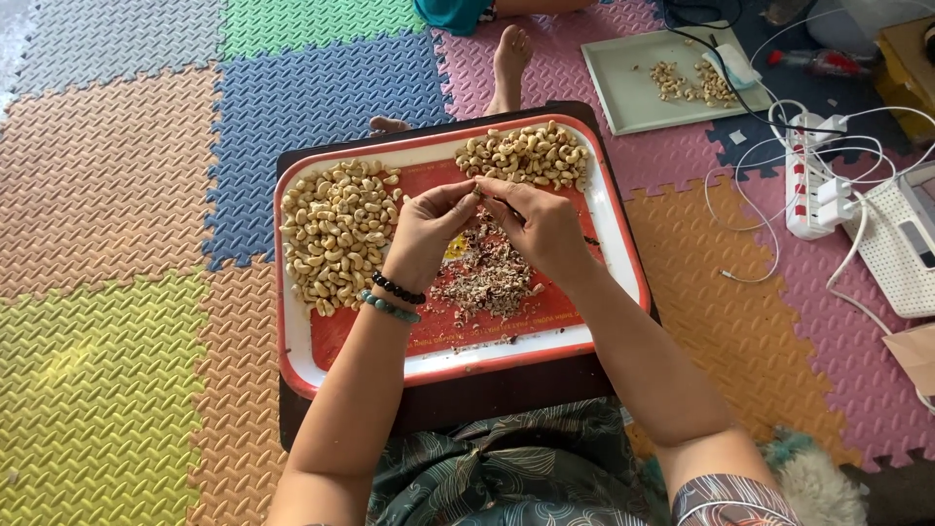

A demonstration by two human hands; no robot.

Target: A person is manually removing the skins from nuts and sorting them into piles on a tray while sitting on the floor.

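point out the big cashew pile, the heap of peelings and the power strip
big cashew pile [336,234], head view, middle of the heap at the tray's left
heap of peelings [487,278], head view, centre of the heap
power strip [806,185], head view, its white body

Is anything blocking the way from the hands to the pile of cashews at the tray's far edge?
Nothing visible does. Both hands, left hand and right hand, meet over the red white-rimmed tray, and the far pile of pale cashews lies open just beyond their fingers.

Glossy red-and-white tray [292,321] (plastic-looking), matt pale cashews [336,234], flaky dry husks [487,278], embossed foam floor mats [107,175]
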